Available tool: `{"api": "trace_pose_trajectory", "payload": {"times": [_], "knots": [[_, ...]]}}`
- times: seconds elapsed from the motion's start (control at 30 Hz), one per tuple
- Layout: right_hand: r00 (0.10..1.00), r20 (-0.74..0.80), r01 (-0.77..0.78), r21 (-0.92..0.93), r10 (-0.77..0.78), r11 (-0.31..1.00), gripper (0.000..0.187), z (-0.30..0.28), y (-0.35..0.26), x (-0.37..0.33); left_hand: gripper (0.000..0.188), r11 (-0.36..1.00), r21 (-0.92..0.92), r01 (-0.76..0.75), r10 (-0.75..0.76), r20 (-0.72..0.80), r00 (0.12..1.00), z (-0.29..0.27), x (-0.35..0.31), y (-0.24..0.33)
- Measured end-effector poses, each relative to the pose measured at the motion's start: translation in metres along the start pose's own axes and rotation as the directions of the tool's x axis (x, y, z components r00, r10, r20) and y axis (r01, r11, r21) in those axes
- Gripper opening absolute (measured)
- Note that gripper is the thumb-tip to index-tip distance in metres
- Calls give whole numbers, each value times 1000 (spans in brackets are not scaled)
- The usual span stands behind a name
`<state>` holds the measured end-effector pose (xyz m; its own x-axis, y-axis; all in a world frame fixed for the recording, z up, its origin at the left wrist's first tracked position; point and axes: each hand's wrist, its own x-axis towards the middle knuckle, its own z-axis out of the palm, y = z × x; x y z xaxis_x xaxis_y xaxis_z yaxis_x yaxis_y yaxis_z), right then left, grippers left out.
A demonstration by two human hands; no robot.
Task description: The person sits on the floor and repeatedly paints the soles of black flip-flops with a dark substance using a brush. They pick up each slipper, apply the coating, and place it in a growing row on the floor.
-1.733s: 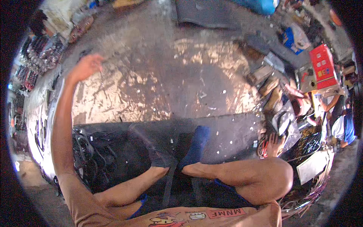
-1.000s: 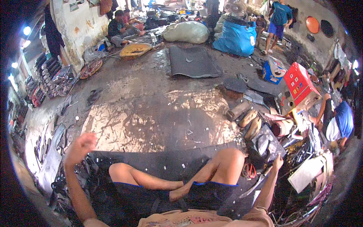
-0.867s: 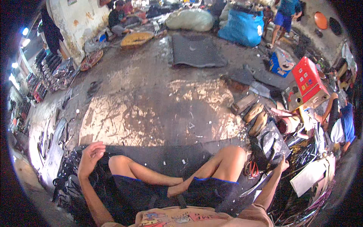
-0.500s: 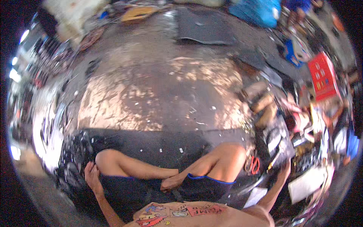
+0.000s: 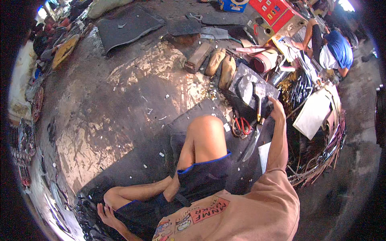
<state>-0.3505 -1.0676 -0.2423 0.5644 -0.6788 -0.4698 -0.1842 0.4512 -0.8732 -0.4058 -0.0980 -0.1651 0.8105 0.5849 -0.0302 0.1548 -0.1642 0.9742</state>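
My left hand (image 5: 106,215) lies beside my bent left knee with its fingers apart and nothing in it. On the right, my right hand (image 5: 276,109) reaches to the near right edge of a dark board (image 5: 246,83). Its fingers look stretched out, and I see nothing held in them. Just left of it is a tool with a curved metal head and a wooden handle (image 5: 259,109). A knife (image 5: 252,143) with a broad pointed blade lies below that. Red-handled scissors (image 5: 241,126) rest nearer my right knee.
Wooden shoe lasts (image 5: 226,72) and a block (image 5: 198,58) lie beyond the board. Rolled pinkish sheet material (image 5: 263,61) and a red box (image 5: 277,16) stand farther off. Cut strips (image 5: 317,168) and a pale sheet (image 5: 313,116) are at right. Another person (image 5: 337,50) sits far right.
My view has swung to the right, so the board and tools now sit nearer the middle. My right arm stretches farther forward beside the board. My left hand stays by the knee.
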Motion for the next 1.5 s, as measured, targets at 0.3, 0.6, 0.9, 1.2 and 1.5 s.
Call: {"api": "trace_pose_trajectory", "payload": {"times": [0.3,0.6,0.9,1.2,1.5], "knots": [[992,33,-112,-281,126,953,42,66,-10,0,47,979,192,65,-65,-8,998,-19,9,30],[956,266,-108,-74,124,991,28,59,-9,19,50,997,73,34,-26,-105,994,-11,-30,43],[967,248,-72,27,63,997,29,75,23,15,45,997,50,50,-45,-103,994,24,8,53],[972,216,90,15,-91,996,47,105,-50,-106,33,996,-81,23,-30,-82,996,3,63,24],[870,486,186,-176,-79,967,43,268,-46,-171,27,998,-22,55,-52,109,993,-14,36,-20]]}}
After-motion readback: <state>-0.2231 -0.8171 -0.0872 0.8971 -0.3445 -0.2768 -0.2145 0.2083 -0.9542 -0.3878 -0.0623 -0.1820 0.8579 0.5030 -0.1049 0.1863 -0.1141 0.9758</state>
